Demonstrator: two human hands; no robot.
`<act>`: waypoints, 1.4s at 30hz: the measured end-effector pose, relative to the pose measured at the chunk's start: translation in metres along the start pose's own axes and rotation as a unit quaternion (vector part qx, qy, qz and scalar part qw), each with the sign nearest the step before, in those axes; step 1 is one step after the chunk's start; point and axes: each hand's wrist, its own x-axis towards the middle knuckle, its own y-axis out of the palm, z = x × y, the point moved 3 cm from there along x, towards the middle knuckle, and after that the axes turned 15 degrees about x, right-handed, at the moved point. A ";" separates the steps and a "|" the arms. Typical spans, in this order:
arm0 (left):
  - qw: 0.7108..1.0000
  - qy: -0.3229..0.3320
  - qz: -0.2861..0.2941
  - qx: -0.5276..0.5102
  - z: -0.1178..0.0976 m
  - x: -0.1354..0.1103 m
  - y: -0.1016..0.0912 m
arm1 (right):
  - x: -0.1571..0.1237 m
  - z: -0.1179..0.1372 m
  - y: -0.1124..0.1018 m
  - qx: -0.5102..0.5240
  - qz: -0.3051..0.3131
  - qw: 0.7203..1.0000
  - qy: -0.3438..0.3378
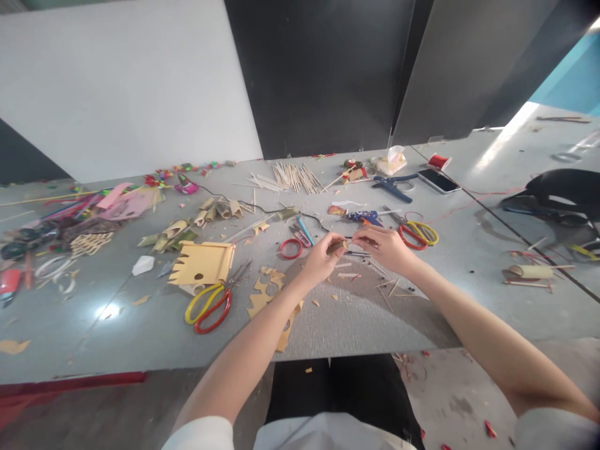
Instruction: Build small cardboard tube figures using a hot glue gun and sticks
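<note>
Above the front middle of the table, my left hand (324,255) is closed around a small greenish-brown piece of bamboo (345,245), most of it hidden by the fingers. Close beside it on the right, my right hand (385,247) has its fingertips pinched together; whatever they hold is too small to name. Just beyond the hands lies a blue glue gun (360,216) with an orange trigger. Scissors with red and yellow handles (419,234) rest to the right of my right hand. A red tape ring (291,248) and a blue pen (305,231) are left of my left hand.
Yellow cardboard (206,262), a second pair of scissors (210,306) and cut scraps (262,300) lie on the left. Bamboo pieces (173,231) and thin sticks (297,177) are farther back. Pliers (394,187), a phone (439,180) and a red thread spool (439,162) sit back right.
</note>
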 end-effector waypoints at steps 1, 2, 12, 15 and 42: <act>1.000 -0.001 0.001 -0.001 0.000 0.000 0.000 | 0.000 0.000 0.001 0.001 0.001 1.000 -0.001; 1.000 -0.002 0.002 -0.001 0.000 0.000 0.000 | -0.001 0.001 0.001 0.001 0.004 1.000 -0.001; 1.000 0.004 0.005 0.004 0.000 0.000 0.000 | -0.001 0.005 0.002 -0.007 0.025 1.000 -0.010; 1.000 0.003 0.006 0.005 0.001 -0.001 0.000 | -0.002 0.005 0.003 -0.005 0.028 1.000 -0.008; 1.000 0.007 0.007 0.007 -0.002 -0.001 0.000 | -0.004 -0.001 0.004 -0.040 0.028 0.999 0.013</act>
